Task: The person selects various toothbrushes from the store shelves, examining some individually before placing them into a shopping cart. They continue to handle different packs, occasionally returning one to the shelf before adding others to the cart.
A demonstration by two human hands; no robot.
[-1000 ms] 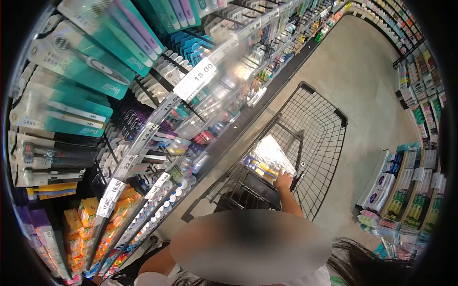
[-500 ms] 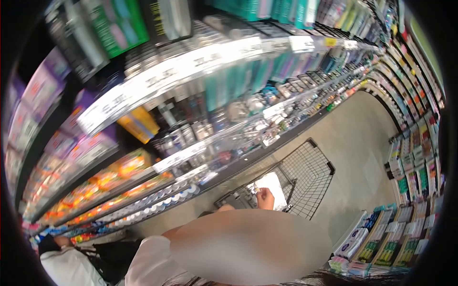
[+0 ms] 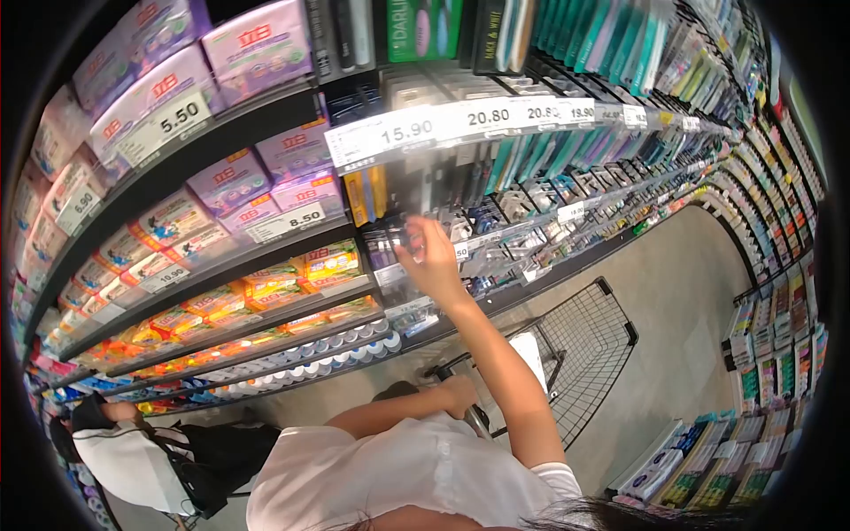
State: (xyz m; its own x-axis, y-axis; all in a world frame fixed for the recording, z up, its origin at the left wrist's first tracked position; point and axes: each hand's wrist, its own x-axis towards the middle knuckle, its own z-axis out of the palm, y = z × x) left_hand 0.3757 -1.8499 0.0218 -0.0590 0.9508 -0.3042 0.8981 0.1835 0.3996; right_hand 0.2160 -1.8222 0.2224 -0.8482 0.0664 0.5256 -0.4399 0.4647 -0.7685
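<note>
My right hand (image 3: 431, 258) is raised in front of the shelf, arm stretched out, its thumb apart from the slightly bent fingers. Nothing shows between them. Just beyond the fingertips hang small dark packages (image 3: 386, 248), below a yellow box (image 3: 366, 196). Low in front of my body, my left hand (image 3: 459, 396) is closed around the handle of a wire shopping cart (image 3: 584, 341). A flat white item (image 3: 529, 361) lies in the near part of the cart, partly covered by my right forearm.
Purple soap packs (image 3: 257, 40) and orange packs (image 3: 274, 292) fill the shelves at left. Toothbrush packs (image 3: 602, 40) line the upper right, above a price strip (image 3: 487, 118). Another person (image 3: 133, 460) stands at lower left. Stacked goods (image 3: 708, 456) stand across the aisle floor (image 3: 673, 292).
My right hand has left the white item in the cart and risen to the shelf. The view has swung left, and the price labels are sharper.
</note>
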